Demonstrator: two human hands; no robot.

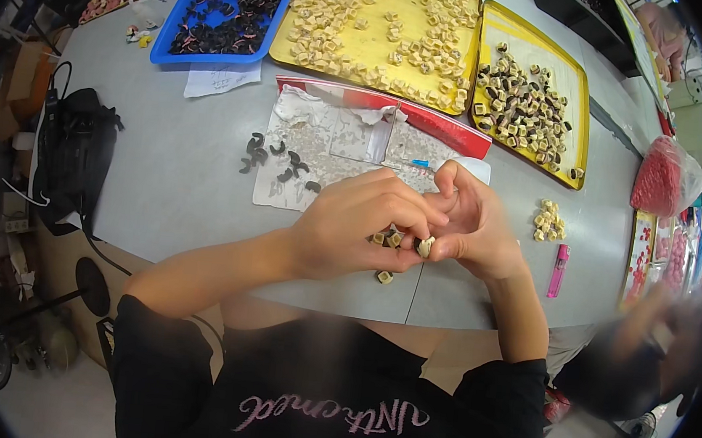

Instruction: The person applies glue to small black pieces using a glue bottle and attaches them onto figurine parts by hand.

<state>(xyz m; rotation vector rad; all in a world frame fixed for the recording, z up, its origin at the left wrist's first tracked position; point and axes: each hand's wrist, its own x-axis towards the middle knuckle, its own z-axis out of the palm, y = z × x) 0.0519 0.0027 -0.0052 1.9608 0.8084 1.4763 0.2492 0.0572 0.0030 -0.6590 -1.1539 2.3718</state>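
Note:
In front of my chest, my left hand (368, 221) and my right hand (481, 231) meet over the table. Between the fingertips of both is a small cream-and-dark piece (425, 246), pinched by the thumbs and fingers; its exact kind is too small to make out. A few similar cream blocks with dark centres (384, 278) lie beneath my left hand, partly covered by it. Left of the hands, several black curved pieces (295, 166) lie scattered on and beside a worn, stained white work sheet (274, 188). A blue-tipped tool (420, 164) rests on that sheet, just beyond my fingers.
Along the back stand a blue tray (164, 53) of black curved pieces, a yellow tray (364, 80) of cream blocks and a smaller yellow tray (572, 183) of cream-and-black pieces. To the right are a cream pile (549, 221) and a pink lighter (560, 271). Another person (633, 356) sits at right.

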